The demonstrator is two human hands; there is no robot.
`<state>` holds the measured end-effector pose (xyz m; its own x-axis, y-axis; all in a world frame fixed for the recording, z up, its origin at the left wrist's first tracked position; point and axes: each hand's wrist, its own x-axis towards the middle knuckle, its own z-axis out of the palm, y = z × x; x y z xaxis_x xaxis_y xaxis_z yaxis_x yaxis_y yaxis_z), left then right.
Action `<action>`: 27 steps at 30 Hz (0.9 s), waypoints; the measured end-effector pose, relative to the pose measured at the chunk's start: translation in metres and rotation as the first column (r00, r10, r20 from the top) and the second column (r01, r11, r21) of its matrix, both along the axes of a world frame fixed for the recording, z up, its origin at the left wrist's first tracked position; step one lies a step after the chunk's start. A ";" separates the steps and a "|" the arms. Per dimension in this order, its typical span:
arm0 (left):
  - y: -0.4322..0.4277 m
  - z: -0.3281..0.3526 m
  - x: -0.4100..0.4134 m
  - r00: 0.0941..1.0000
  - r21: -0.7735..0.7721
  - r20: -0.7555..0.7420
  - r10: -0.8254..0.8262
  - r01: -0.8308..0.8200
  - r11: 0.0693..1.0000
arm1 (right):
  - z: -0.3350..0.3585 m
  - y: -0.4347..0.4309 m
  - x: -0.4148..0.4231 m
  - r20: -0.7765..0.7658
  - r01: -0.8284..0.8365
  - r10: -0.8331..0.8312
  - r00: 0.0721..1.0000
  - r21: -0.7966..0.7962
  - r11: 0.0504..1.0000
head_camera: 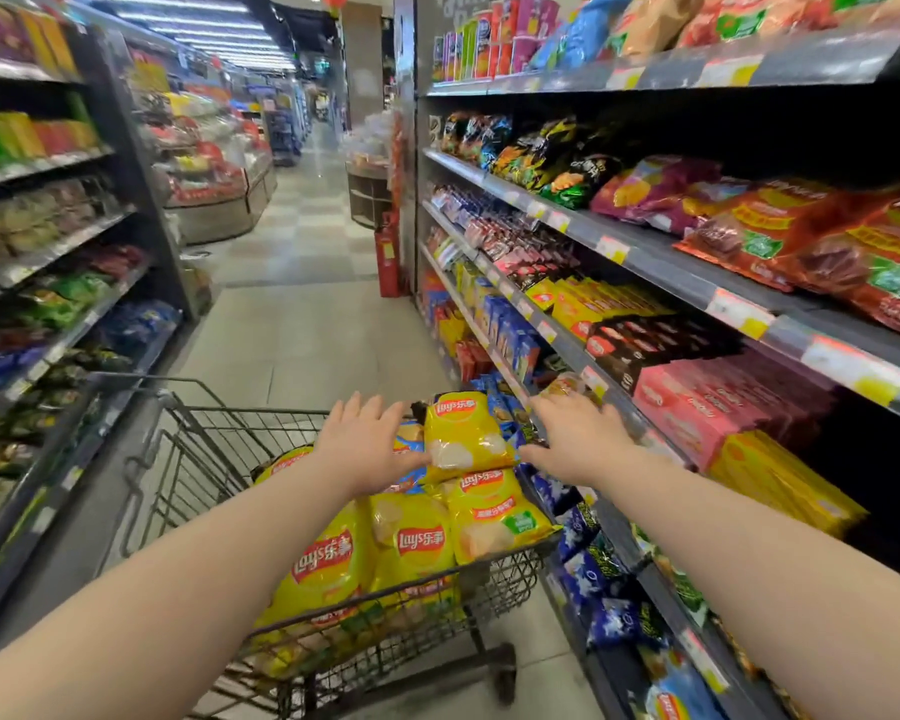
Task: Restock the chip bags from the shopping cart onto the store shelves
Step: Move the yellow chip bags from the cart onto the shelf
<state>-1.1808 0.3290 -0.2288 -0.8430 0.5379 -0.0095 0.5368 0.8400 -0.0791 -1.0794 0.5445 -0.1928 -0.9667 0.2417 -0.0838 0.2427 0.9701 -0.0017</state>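
1. We hold our left hand (365, 444) and right hand (578, 439) wide, with straight fingers, on both sides of the top yellow Lay's bag (463, 428).
2. It lies on other Lay's bags (422, 543) in the shopping cart (510, 579), lower centre.

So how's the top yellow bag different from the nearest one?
The top bag sits highest, between the left hand and right hand; the near bag lies low inside the cart. The top bag stands straight; the near bag tilts. Both are yellow with a red logo.
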 end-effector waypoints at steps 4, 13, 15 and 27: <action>-0.043 -0.022 -0.043 1.000 0.014 0.017 0.010 -0.010 1.000 | -0.022 -0.033 -0.052 0.048 -0.032 0.032 0.998 0.000 0.999; -0.135 -0.082 -0.114 0.957 0.069 0.212 0.197 -0.216 0.974 | -0.074 -0.093 -0.134 0.161 -0.037 0.051 0.986 -0.090 0.995; -0.144 -0.093 -0.117 0.893 0.200 0.376 0.248 -0.340 0.919 | -0.083 -0.096 -0.144 0.188 -0.036 0.056 0.981 -0.110 0.993; -0.171 -0.178 -0.106 0.283 0.172 0.935 0.213 -0.889 0.423 | -0.196 -0.102 -0.195 0.478 -0.021 0.190 0.858 -0.336 0.942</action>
<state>-1.2871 0.1582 -0.4073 -0.7132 0.0561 -0.6988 -0.5670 0.5400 0.6221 -1.2748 0.4426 -0.3885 -0.7914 0.0206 -0.6110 0.1883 0.9591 -0.2114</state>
